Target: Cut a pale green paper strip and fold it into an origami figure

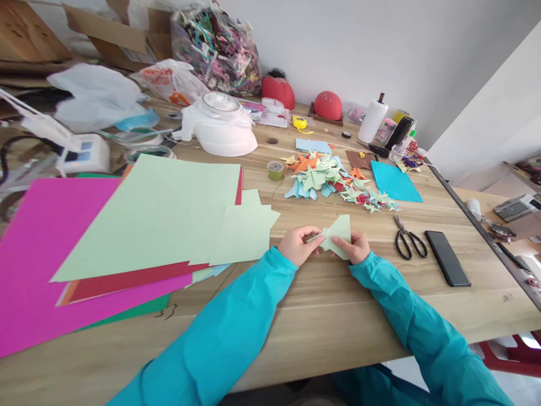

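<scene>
The left grip (299, 246) pinches the narrow end of a pale green folded paper (340, 230) between thumb and fingers. The right grip (357, 248) pinches the wider end, its thumb pressed on the face of the paper. The paper is thus between the two grips, over the counter (321, 327); I cannot tell whether it touches the wood. To the right of the right grip lie scissors (404, 230), points facing away, and then a phone (447, 258). Beyond the grips is a heap of small folded shapes (315, 176), with a bright blue sheet (397, 181) to its right and a roll of tape (275, 171) to its left. Left of the left grip, pale green sheets (156, 220) overlap a magenta sheet (29, 254).
</scene>
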Tool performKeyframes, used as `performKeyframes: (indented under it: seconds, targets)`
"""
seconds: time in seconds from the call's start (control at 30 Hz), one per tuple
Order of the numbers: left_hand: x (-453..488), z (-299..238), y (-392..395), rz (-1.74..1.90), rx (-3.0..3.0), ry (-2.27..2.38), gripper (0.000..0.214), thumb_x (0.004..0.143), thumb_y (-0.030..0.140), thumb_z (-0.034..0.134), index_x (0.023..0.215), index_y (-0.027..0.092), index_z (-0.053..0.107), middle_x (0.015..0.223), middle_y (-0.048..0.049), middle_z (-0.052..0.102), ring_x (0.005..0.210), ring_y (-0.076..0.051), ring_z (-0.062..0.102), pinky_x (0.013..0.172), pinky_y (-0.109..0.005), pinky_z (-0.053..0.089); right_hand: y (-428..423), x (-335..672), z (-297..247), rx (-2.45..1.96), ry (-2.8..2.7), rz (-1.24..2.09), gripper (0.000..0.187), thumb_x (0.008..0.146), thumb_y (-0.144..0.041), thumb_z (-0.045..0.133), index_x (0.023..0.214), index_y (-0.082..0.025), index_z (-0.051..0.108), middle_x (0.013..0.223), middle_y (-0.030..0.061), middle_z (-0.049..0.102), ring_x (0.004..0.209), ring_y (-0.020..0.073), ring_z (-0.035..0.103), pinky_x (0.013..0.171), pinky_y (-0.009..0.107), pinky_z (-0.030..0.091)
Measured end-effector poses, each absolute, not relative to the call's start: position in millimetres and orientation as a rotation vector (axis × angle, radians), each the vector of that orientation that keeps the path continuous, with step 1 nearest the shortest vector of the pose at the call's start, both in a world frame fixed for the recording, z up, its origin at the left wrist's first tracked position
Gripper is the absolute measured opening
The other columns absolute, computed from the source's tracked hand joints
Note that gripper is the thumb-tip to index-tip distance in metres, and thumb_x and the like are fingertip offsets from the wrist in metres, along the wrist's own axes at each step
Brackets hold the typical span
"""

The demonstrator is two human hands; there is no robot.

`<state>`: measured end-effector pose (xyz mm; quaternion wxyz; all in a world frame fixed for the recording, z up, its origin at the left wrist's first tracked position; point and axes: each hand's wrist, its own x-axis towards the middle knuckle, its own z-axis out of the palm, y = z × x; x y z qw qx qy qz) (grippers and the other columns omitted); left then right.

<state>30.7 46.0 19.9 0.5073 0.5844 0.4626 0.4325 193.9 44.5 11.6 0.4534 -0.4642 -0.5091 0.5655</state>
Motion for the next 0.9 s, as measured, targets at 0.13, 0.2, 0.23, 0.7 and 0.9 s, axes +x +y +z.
performKeyframes:
  seconds: [0.13,0.2,0.23,0.7,0.9]
  targets:
    - [32,19,46,1.055,1.398,1.115,0.03,0.061,0.043,0.066,0.073,0.015,0.066,0.062,-0.0015,0.064,0.043,-0.01,0.053,0.045,-0.022,0.043,44,194,11,-1.14,-1.282,1.457,0.029,0.057,-0.039,0.074,0.071,-0.014,0.066,0.056,0.003,0.065,0.042,0.0162,0.058,0.037,0.025,0.047]
    - [32,18,46,1.048,1.386,1.113,0.03,0.06,0.041,0.068,0.075,0.015,0.067,0.065,-0.0025,0.066,0.043,-0.01,0.054,0.045,-0.023,0.044,45,194,10,-1.152,-1.27,1.455,0.028,0.057,-0.038,0.075,0.07,-0.015,0.067,0.058,0.0035,0.066,0.043,0.0168,0.059,0.038,0.026,0.048]
    - [32,17,46,1.044,1.374,1.104,0.031,0.059,0.039,0.068,0.078,0.014,0.068,0.068,-0.0033,0.067,0.044,-0.011,0.055,0.047,-0.023,0.045,46,195,10,-1.151,-1.255,1.453,0.028,0.056,-0.038,0.075,0.07,-0.015,0.067,0.058,0.0034,0.066,0.042,0.0167,0.059,0.039,0.026,0.048]
    - [28,13,47,1.0,1.275,0.898,0.036,0.061,0.025,0.065,0.093,0.011,0.067,0.079,-0.0086,0.069,0.053,-0.014,0.06,0.057,-0.029,0.051,44,194,19,-1.064,-1.055,1.559,0.026,0.053,-0.029,0.077,0.071,-0.016,0.064,0.059,0.0004,0.066,0.039,0.0134,0.057,0.035,0.023,0.047]
    - [31,13,46,1.129,1.63,0.976,0.018,0.062,0.023,0.065,0.078,0.014,0.068,0.083,-0.0064,0.065,0.075,-0.017,0.06,0.064,-0.025,0.048,46,195,19,-1.008,-1.07,1.623,0.025,0.053,-0.028,0.077,0.069,-0.013,0.065,0.056,0.0014,0.066,0.038,0.0132,0.056,0.036,0.022,0.048]
